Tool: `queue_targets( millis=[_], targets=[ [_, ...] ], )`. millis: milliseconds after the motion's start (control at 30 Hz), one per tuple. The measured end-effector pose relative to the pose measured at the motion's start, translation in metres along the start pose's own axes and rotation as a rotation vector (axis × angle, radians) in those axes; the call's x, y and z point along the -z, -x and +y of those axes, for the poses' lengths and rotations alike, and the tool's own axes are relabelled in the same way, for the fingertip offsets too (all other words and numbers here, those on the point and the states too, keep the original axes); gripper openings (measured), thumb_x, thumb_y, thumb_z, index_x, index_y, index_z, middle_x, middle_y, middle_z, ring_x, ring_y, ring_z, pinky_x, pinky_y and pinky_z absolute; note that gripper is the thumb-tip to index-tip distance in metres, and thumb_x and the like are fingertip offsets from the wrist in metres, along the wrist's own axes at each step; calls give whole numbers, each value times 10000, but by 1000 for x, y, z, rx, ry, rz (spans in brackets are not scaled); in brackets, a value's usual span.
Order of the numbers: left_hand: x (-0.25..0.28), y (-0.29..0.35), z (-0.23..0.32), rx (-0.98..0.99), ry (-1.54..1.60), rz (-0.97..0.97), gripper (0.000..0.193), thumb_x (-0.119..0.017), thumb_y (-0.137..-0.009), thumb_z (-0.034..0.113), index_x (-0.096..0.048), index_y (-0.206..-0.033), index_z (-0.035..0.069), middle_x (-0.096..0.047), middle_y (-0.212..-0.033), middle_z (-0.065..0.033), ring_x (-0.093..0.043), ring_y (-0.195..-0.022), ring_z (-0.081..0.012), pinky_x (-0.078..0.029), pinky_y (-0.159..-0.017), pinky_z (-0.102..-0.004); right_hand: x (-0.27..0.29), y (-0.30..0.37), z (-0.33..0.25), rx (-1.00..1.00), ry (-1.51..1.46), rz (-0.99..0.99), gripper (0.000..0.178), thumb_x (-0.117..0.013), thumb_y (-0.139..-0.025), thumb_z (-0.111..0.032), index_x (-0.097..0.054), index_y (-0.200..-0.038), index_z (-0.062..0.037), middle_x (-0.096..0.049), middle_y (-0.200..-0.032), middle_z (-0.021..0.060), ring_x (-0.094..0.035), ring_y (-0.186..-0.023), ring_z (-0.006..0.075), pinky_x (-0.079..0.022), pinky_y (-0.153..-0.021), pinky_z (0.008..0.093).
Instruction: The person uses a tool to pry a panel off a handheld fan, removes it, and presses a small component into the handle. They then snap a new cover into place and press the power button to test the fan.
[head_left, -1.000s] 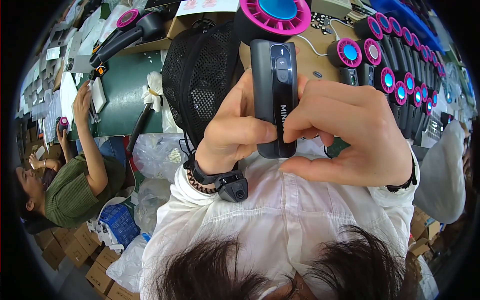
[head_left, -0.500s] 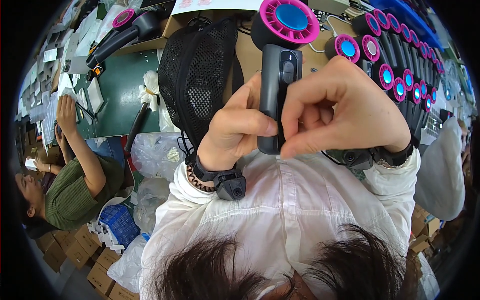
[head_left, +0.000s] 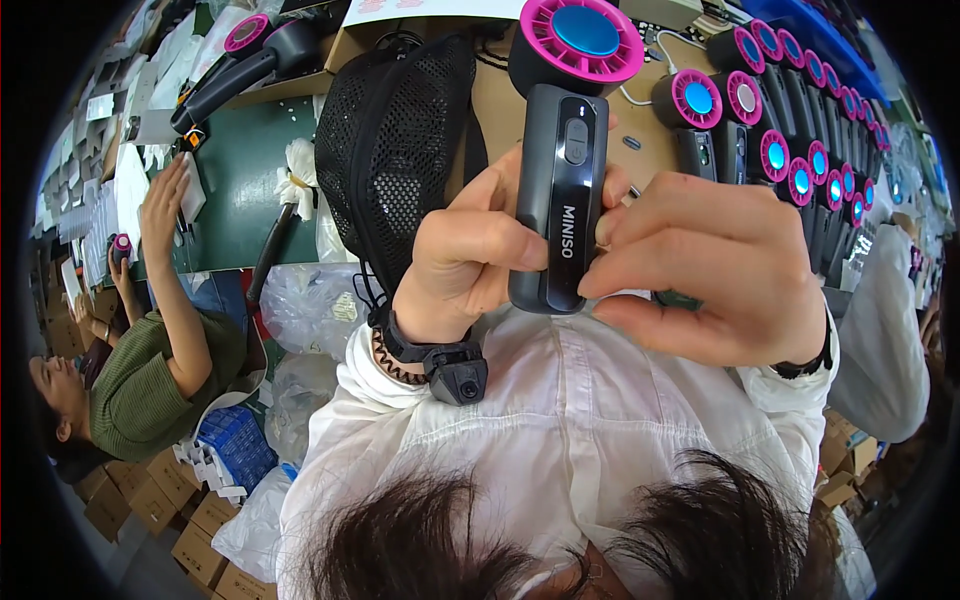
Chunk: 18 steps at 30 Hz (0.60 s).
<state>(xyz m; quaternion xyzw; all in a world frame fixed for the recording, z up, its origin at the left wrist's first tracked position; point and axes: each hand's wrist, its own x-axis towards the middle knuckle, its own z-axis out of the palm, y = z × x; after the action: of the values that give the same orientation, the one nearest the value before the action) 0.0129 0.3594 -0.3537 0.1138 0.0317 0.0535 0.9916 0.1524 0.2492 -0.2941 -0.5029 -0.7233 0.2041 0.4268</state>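
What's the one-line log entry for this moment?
left hand: grips dark handheld fan by its handle | right hand: fingertips pinch handle's lower right edge | fan: upright, pink head on top | behind: row of matching fans

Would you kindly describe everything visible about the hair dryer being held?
The hair dryer has a glossy dark-grey handle, seemingly plastic, with slider buttons and printed lettering on its face, and a round head with a magenta vented ring around a blue centre. It stands upright above the workbench; the left hand grips its handle while the right hand pinches the lower edge.
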Motion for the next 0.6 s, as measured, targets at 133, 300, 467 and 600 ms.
queue_targets(
  millis=[133, 300, 467, 600],
  targets=[
    [-3, 2, -1, 20, -62, 60, 760, -475, -519, -21, -310, -1261, -19, -499, -1068, -150, -519, -1000, -226, -390, -908, -293, -5, 1, -3, 72, 80, 69, 200, -708, -556, 4, -637, -740, -27, -565, -718, 66, -556, -562, 188, -460, -490, 274],
    [-5, 4, -1, 37, -126, 120, 759, -472, -522, -23, -310, -1263, -15, -499, -1078, -147, -512, -1011, -225, -378, -923, -298, 0, 2, -5, 104, 239, -74, 196, -689, -538, 8, -612, -715, -27, -545, -708, 65, -551, -562, 183, -442, -441, 265],
    [-5, 4, 0, 10, -179, 107, 737, -470, -523, -22, -326, -1245, -21, -505, -1077, -143, -510, -1013, -220, -373, -923, -285, -4, 2, -4, 160, 327, -79, 186, -674, -538, 9, -602, -704, -32, -542, -705, 59, -550, -553, 181, -430, -419, 258],
    [-1, 4, -2, -21, -131, 63, 727, -469, -519, -16, -336, -1233, -22, -504, -1072, -140, -508, -1013, -218, -370, -919, -280, -6, 2, -2, 183, 338, -56, 178, -671, -542, 9, -596, -699, -32, -548, -703, 57, -546, -538, 182, -430, -418, 259]
  ],
)
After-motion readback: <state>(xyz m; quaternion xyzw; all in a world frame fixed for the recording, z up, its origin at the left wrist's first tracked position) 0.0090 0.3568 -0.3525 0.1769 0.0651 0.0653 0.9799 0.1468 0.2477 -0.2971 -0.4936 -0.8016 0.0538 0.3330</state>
